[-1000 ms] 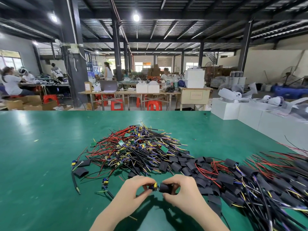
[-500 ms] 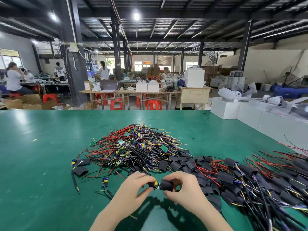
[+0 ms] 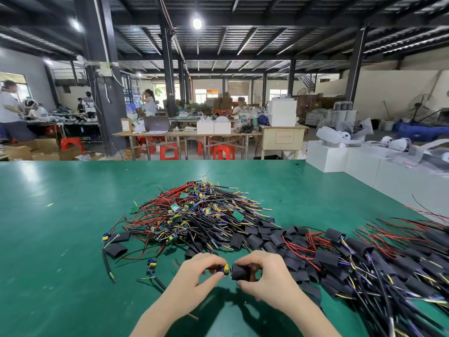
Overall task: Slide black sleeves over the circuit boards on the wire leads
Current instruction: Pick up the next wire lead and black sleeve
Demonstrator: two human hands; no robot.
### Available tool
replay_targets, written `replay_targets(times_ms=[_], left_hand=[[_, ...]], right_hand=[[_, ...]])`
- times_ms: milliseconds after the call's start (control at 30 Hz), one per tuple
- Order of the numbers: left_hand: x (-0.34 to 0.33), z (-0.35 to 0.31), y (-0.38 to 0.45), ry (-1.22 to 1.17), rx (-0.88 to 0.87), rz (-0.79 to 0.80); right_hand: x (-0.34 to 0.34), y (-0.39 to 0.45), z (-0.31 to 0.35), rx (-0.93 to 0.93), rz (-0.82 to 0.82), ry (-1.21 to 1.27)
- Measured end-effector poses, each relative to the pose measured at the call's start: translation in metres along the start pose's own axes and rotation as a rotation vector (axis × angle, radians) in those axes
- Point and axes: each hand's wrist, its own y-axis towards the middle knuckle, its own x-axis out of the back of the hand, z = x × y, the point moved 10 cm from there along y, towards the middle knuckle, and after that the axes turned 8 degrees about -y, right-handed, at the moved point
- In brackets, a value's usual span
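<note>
My left hand (image 3: 196, 272) pinches a small circuit board (image 3: 225, 268) with yellow and blue parts. My right hand (image 3: 261, 273) grips a black sleeve (image 3: 240, 272), whose open end meets the board's right end. Both hands hover just above the green table (image 3: 48, 239) near its front edge. Behind them lies a heap of bare boards on red, black and yellow leads (image 3: 194, 215). Loose black sleeves (image 3: 257, 237) lie scattered between that heap and my hands. To the right spreads a pile of sleeved leads (image 3: 376, 261).
A single board with leads (image 3: 151, 265) and two flat sleeves (image 3: 116, 249) lie left of my hands. White boxes (image 3: 364, 164) line the table's right edge. Beyond the table are benches, red stools and several people.
The hands have stayed in place near the table's front. The sleeve and the board remain pressed end to end; the fingers have shifted slightly.
</note>
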Motion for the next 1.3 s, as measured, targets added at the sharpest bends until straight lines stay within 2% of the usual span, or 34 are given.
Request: replay_targets(times_ms=[400,567,767,1000,1167,1300], left_hand=[[-0.001,0.0,0.0,-0.031,0.025,-0.069],[-0.001,0.0,0.0,-0.025,0.032,-0.047],[0.0,-0.011,0.0,-0.031,-0.045,-0.031],[0.003,-0.007,0.0,-0.034,-0.009,-0.042],[0.007,-0.003,0.0,-0.075,0.018,-0.077],[0.008,-0.009,0.0,-0.082,-0.015,-0.059]], right_hand=[[0.001,0.001,0.005,0.029,-0.037,-0.018],[-0.005,0.002,0.001,0.024,0.02,-0.057],[-0.016,-0.001,-0.01,-0.054,0.108,0.004],[-0.006,0.001,0.001,0.024,0.019,-0.066],[-0.004,0.001,0.011,0.106,0.004,-0.05],[-0.005,0.0,0.011,0.086,0.025,-0.082]])
